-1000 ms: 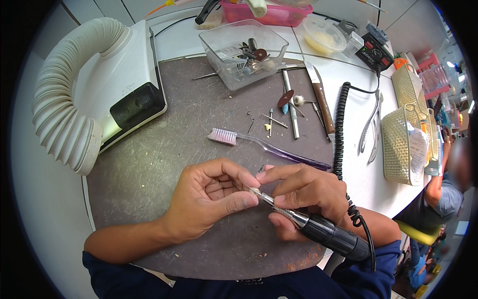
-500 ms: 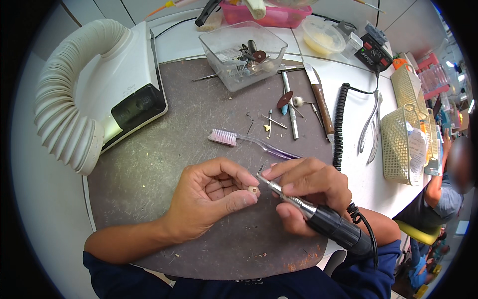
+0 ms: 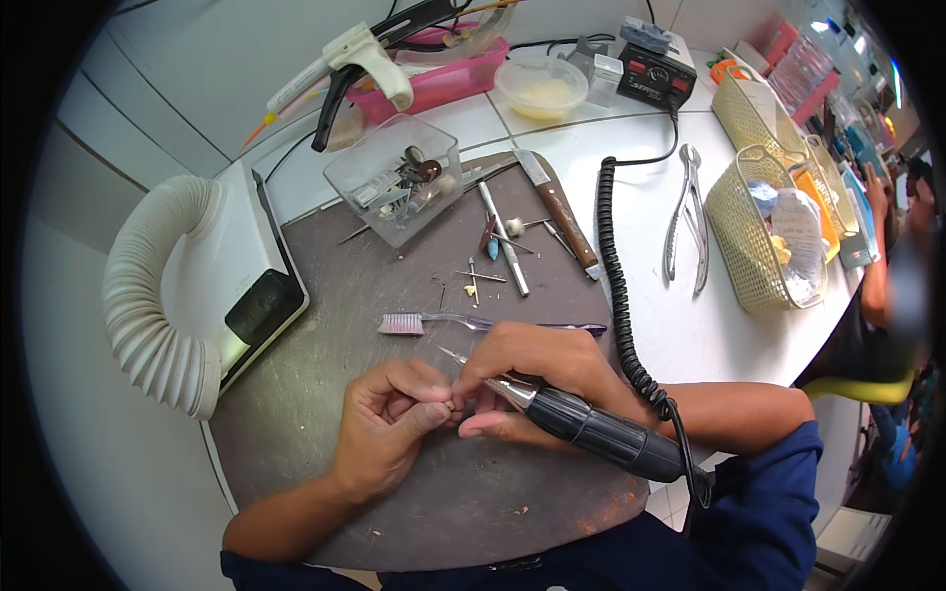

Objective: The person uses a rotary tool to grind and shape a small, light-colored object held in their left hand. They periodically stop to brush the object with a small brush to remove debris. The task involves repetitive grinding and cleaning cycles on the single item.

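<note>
My left hand (image 3: 379, 433) pinches a small beige, tooth-like piece (image 3: 451, 404) between thumb and fingertips, and the fingers partly cover it. In my right hand (image 3: 552, 360) is a black and silver rotary handpiece (image 3: 601, 430), with its thin bur pointing up and left, just above the left fingertips. The right fingers meet the left ones at the piece; the bur appears clear of it. Just beyond the hands lies a clear purple toothbrush (image 3: 404, 323), its bristles to the left.
A white ribbed hose (image 3: 133, 325) stands at the left. Farther back are a clear bin (image 3: 394, 222) of burs and discs, a brown-handled knife (image 3: 562, 212), pliers (image 3: 685, 217) and a black control box (image 3: 655, 74). A coiled cord (image 3: 613, 266) runs to the handpiece. Woven baskets (image 3: 749, 256) stand right.
The view has shifted. My right hand has come in against my left, the bur now lies beyond the left fingertips, and the beige piece is more covered.
</note>
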`<state>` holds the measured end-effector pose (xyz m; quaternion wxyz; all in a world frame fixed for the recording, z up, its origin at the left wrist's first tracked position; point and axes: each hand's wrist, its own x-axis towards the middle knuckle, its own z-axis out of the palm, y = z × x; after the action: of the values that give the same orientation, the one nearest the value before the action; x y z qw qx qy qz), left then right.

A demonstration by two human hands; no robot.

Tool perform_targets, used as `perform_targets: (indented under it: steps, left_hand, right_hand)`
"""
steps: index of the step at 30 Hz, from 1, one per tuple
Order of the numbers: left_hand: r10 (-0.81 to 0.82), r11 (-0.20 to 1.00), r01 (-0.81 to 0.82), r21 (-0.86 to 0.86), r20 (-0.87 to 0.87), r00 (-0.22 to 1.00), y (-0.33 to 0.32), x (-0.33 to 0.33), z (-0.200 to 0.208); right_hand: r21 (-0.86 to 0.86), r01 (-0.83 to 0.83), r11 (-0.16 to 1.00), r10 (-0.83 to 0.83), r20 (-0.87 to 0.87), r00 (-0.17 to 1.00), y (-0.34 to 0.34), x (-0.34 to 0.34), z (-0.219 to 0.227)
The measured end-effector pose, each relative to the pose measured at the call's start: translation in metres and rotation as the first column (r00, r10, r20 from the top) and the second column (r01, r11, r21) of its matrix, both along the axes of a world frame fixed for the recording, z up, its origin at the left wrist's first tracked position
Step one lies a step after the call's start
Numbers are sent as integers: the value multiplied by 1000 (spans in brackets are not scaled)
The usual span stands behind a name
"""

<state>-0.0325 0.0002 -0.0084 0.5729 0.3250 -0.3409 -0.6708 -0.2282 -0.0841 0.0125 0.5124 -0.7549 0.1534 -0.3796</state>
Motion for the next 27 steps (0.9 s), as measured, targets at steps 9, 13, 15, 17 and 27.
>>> perform_targets:
  steps: [9,13,15,17,27]
  left_hand:
    - [57,995,-64,74,90,994,3,-4,6]
    - [40,999,-42,22,58,998,2,-2,4]
    - [28,1000,-28,-5,57,998,2,-1,2]
    - [21,1000,-21,-8,64,998,2,0,2]
    - [-33,999,33,3,87,996,0,0,4]
  right_hand:
    - [53,12,998,-11,-24,1000,-1,3,-9]
    - [7,8,1000,-8,-29,1000,-4,3,-9]
    - [-25,21,999,-21,-29,999,-6,5,-11]
    - [-12,30,999,-31,-22,999,-6,4,-11]
    - [54,27,998,-23,-70,997,-5,1,-9]
